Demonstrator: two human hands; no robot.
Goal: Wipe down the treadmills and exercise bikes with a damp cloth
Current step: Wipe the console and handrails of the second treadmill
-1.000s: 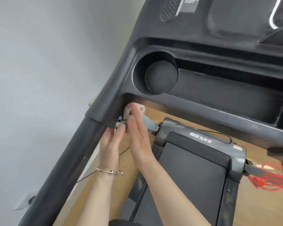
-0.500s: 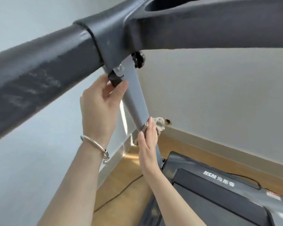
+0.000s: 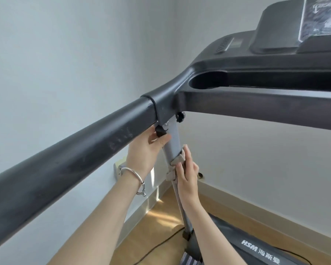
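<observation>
Now right hand [image 3: 188, 178] pinches half-hidden cloth [image 3: 177, 159] round upright [image 3: 171, 142]; left hand [image 3: 143, 150] grips bracket [image 3: 159, 132].

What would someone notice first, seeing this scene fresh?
The black handrail cuts diagonally from lower left up to the treadmill console at upper right. Below their joint, the left hand grips the grey upright while the right hand holds a beige cloth around it.

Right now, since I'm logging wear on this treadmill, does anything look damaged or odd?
Yes: the black handrail carries pale scratchy streaks near its joint, like scuffs or dried residue; I cannot tell which. The screen film looks wrinkled. The upright under the cloth looks sound.
</observation>
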